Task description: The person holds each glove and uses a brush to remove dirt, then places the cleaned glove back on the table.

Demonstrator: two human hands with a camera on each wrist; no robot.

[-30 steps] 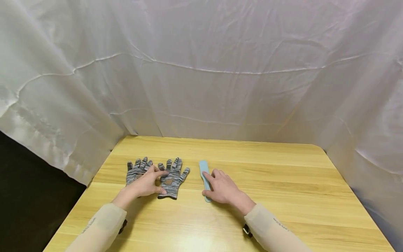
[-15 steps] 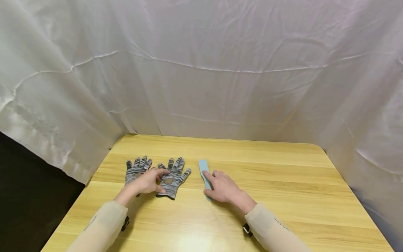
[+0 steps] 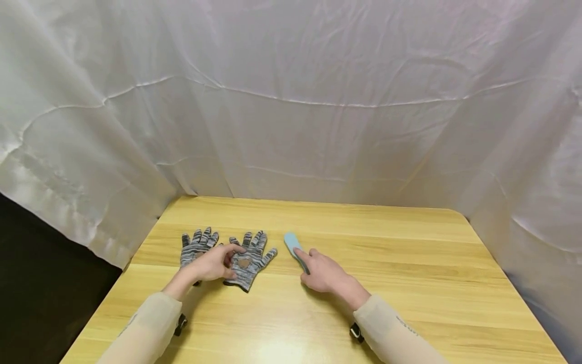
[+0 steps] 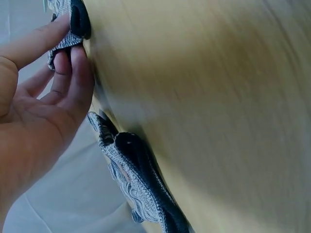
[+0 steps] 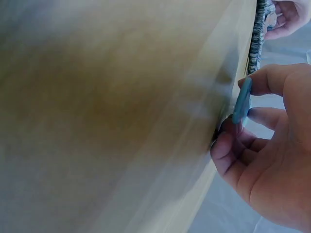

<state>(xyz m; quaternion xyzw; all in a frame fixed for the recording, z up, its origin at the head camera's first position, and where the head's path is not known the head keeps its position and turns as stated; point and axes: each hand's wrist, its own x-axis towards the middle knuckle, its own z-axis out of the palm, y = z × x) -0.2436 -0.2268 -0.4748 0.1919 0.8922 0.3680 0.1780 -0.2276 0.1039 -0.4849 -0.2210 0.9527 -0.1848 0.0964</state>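
Two striped grey-and-black knitted gloves, each with a brown patch, lie side by side on the wooden table. My left hand [image 3: 212,264] pinches the left side of the nearer glove [image 3: 249,275], thumb by its cuff. The other glove [image 3: 190,253] lies partly behind that hand. My right hand [image 3: 325,273] holds a light-blue, flat paddle-shaped tool [image 3: 291,240] with a rounded end, its forefinger along the top. In the right wrist view, thumb and fingers pinch the tool [image 5: 242,101] edgewise, tilted; its exact kind cannot be told.
The wooden table [image 3: 391,313] runs up to a pale hanging curtain [image 3: 318,136] behind and at both sides. A dark area [image 3: 41,283] lies beyond the left edge. Black straps sit at both wrists.
The blue tool has tilted in my right hand, its far end swinging slightly left and its dark edge now showing. The pinched glove has turned a little, cuff shifting left.
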